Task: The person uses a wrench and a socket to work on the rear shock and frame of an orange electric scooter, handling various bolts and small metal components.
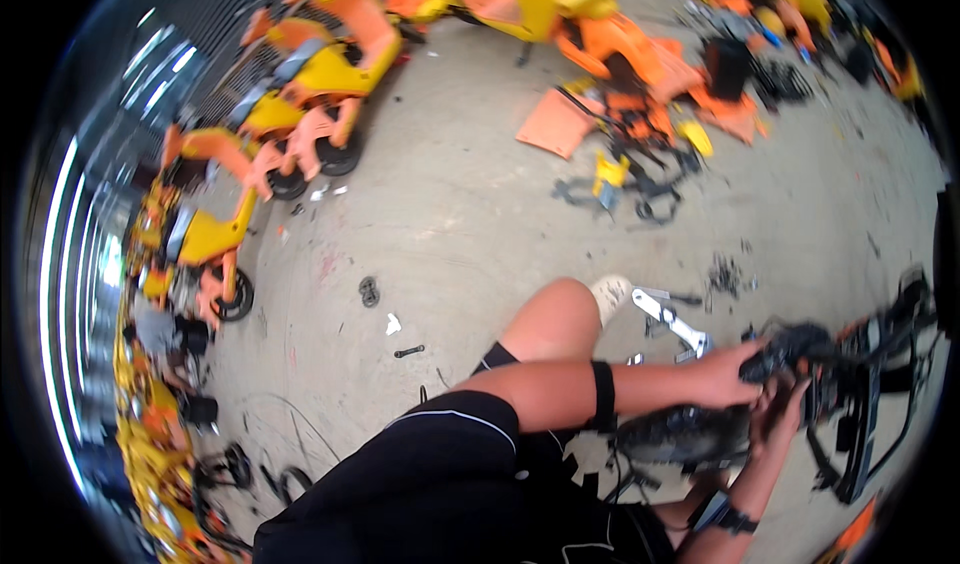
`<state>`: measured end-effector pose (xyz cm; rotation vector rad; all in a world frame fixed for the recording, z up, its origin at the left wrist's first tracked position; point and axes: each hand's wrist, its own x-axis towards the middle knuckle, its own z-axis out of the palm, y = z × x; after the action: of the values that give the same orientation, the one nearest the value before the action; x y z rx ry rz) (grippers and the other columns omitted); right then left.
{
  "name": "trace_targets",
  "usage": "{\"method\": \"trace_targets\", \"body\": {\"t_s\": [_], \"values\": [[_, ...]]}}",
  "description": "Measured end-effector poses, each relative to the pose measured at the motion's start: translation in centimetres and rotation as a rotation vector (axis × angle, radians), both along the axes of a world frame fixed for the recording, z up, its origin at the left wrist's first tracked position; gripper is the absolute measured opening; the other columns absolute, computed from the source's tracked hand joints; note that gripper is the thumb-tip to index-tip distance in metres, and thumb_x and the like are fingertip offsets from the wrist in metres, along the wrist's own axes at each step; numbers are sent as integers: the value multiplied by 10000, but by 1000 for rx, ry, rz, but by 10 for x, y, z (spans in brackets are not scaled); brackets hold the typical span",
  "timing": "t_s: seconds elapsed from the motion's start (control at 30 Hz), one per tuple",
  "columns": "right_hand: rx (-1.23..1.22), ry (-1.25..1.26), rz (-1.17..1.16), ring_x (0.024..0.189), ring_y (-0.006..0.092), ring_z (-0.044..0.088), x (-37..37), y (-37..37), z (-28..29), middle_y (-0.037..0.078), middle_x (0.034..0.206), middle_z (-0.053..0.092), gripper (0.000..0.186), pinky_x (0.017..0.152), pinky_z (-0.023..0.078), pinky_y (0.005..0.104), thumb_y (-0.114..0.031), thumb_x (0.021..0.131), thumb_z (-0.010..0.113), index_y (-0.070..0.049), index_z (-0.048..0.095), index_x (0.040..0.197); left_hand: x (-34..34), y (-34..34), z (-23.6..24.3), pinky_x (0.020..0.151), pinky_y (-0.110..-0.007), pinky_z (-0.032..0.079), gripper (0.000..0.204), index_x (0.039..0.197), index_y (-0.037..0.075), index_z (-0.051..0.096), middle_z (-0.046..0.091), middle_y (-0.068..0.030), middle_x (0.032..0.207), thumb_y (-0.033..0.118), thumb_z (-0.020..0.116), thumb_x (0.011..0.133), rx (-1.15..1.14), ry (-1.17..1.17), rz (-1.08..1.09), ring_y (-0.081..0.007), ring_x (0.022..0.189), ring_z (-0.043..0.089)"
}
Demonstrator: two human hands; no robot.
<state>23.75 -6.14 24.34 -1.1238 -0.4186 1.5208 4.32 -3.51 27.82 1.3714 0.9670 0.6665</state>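
My left hand (pixel 730 374) reaches across from the left, fingers wrapped round a dark, bulky part (pixel 785 344) at the lower right. Just below it, my right hand (pixel 775 414) has curled fingers gripping the same dark assembly; exactly what lies inside both grips is partly hidden. The assembly joins a black metal frame (pixel 860 404), and a black tyre (pixel 680 434) lies under my left forearm. A silver metal bracket (pixel 665 319) rests on the floor near my left hand.
Yellow and orange scooters (pixel 210 224) line the left and back. Loose orange panels (pixel 555 119), dark scraps (pixel 730 274) and cables lie on the concrete floor (pixel 430 224). A person in grey (pixel 160 329) is at the far left. My bent knee and shoe are beside the bracket.
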Motion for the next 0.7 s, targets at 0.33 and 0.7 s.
{"method": "trace_targets", "body": {"t_s": [0.33,0.7], "values": [[219,-129,476,1159,253,552,-22,-20,-41,142,1315,541,666,996,445,390,-485,980,530,8,436,1417,-11,-79,-41,479,-329,528,723,1513,141,311,649,-148,1032,208,648,877,-422,-426,204,-212,633,644],[-63,171,497,1238,278,517,20,-3,-106,133,1367,525,556,1031,427,431,-410,990,522,-59,453,1416,-33,-73,-44,719,-430,556,661,1352,69,469,668,-216,1042,438,676,843,7,122,57,-299,875,699]]}}
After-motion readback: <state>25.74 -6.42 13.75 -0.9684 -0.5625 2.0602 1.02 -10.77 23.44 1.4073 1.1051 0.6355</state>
